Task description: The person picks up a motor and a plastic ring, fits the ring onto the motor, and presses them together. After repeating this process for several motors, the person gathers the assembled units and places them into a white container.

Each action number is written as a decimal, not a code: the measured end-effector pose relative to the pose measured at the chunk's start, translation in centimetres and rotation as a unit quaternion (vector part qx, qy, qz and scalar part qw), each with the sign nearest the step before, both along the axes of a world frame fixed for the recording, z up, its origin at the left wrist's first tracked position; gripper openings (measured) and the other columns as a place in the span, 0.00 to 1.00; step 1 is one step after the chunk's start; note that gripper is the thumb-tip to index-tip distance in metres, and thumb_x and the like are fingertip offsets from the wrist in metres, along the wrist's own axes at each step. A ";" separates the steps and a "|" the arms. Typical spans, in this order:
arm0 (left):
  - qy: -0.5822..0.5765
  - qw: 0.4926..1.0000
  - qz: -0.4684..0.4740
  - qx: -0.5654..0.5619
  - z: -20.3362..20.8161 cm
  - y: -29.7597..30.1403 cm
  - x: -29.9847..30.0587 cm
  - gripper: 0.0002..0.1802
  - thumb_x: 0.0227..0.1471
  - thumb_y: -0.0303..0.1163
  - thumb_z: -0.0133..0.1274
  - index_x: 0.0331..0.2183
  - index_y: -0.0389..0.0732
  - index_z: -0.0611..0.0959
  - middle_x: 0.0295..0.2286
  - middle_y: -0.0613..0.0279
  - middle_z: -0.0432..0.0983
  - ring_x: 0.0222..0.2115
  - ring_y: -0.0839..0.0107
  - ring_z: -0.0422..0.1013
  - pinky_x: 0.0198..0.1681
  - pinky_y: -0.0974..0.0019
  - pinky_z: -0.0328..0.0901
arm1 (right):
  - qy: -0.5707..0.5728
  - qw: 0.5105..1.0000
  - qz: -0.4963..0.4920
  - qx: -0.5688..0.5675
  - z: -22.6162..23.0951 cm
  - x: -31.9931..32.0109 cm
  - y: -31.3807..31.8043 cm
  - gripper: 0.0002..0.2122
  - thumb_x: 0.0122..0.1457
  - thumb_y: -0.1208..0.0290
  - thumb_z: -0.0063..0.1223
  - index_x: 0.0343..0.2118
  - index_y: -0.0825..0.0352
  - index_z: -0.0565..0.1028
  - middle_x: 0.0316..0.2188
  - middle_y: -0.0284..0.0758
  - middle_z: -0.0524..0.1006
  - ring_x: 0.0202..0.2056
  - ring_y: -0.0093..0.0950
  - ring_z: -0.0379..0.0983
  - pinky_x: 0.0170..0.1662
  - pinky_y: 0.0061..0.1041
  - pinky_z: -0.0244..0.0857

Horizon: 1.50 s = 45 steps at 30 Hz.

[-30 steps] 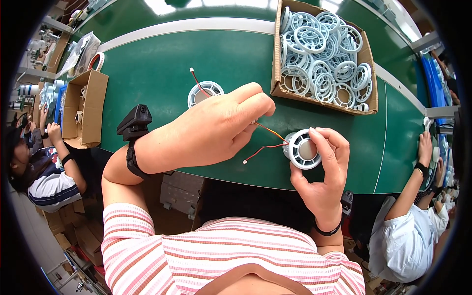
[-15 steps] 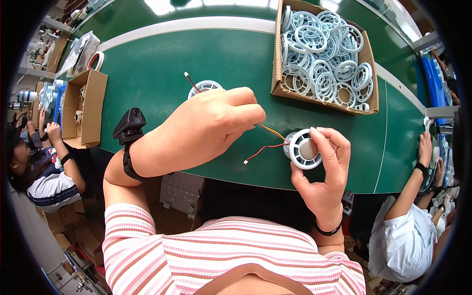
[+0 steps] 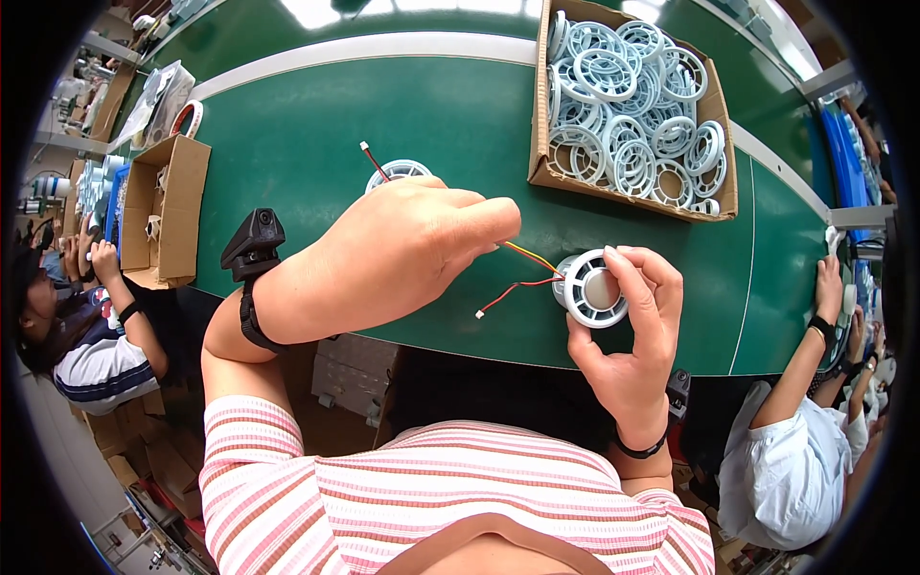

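Between the thumb and fingers of my right hand (image 3: 637, 311) is a small round white unit (image 3: 596, 287), with a spoked ring on its face and a pale disc in the middle. Two sets of thin wires come out of its left side. One red pair lies loose and ends in a small white connector (image 3: 480, 314). The yellow and red wires (image 3: 530, 255) run up to the pinched fingers of my left hand (image 3: 422, 244), which hide their far end. Behind that hand, partly covered, a second spoked unit (image 3: 401, 172) rests on the green table with its own connector wire.
An open cardboard box (image 3: 632, 203) full of pale blue spoked rings stands at the far right. On the left are another cardboard box (image 3: 180, 211), a roll of tape (image 3: 189, 117) and a clear plastic bin. People sit at work on both sides.
Almost nothing differs. My left hand has shifted very slightly, and its fingers stay pinched at the wires; the unit in my right hand keeps its place.
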<state>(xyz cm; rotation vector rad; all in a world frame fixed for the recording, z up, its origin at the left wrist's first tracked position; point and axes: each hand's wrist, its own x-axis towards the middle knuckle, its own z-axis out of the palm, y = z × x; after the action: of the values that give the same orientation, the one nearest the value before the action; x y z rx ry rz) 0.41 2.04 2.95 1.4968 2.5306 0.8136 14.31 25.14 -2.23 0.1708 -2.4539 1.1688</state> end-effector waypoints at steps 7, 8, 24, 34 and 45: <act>-0.005 1.000 0.028 0.005 -0.4 0.2 0.0 0.06 0.53 0.25 0.63 0.32 0.41 0.80 0.24 0.62 0.78 0.25 0.61 0.75 0.32 0.62 0.66 | 0.003 1.000 -0.001 0.004 -0.1 0.0 0.1 0.32 0.42 0.88 0.65 0.56 0.67 0.75 0.53 0.41 0.68 0.49 0.33 0.73 0.49 0.28 0.73; -0.003 1.000 0.020 0.012 -0.4 0.2 0.0 0.06 0.55 0.25 0.61 0.32 0.41 0.78 0.23 0.60 0.77 0.25 0.58 0.75 0.31 0.60 0.66 | 0.004 1.000 0.000 0.004 -0.2 0.0 0.1 0.32 0.42 0.88 0.65 0.56 0.67 0.75 0.53 0.41 0.68 0.49 0.33 0.73 0.49 0.28 0.73; 0.007 1.000 0.026 0.001 -0.5 0.2 -0.4 0.07 0.53 0.24 0.63 0.32 0.39 0.79 0.27 0.61 0.79 0.27 0.60 0.76 0.29 0.60 0.69 | 0.009 1.000 -0.003 0.005 -0.1 0.0 0.1 0.32 0.41 0.87 0.67 0.55 0.67 0.76 0.53 0.40 0.68 0.47 0.34 0.74 0.47 0.29 0.74; 0.034 0.994 -0.001 0.099 1.8 0.2 0.0 0.19 0.51 0.27 0.66 0.45 0.40 0.81 0.40 0.58 0.80 0.32 0.63 0.77 0.32 0.65 0.70 | 0.008 0.999 -0.006 0.044 -0.6 0.1 0.3 0.32 0.43 0.87 0.65 0.56 0.66 0.75 0.54 0.42 0.71 0.51 0.38 0.73 0.52 0.32 0.72; 0.158 0.913 0.375 0.030 1.3 -3.5 1.9 0.20 0.62 0.41 0.58 0.48 0.37 0.79 0.40 0.50 0.78 0.35 0.47 0.77 0.35 0.54 0.72 | -0.018 0.994 -0.079 0.070 0.7 1.4 5.8 0.30 0.46 0.86 0.64 0.57 0.64 0.74 0.55 0.40 0.72 0.53 0.38 0.73 0.56 0.32 0.67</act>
<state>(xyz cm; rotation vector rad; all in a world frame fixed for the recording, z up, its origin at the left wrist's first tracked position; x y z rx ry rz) 2.32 -1.48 4.23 0.6542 3.4106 0.7535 15.73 30.94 -1.57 -0.0041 -2.5288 0.9423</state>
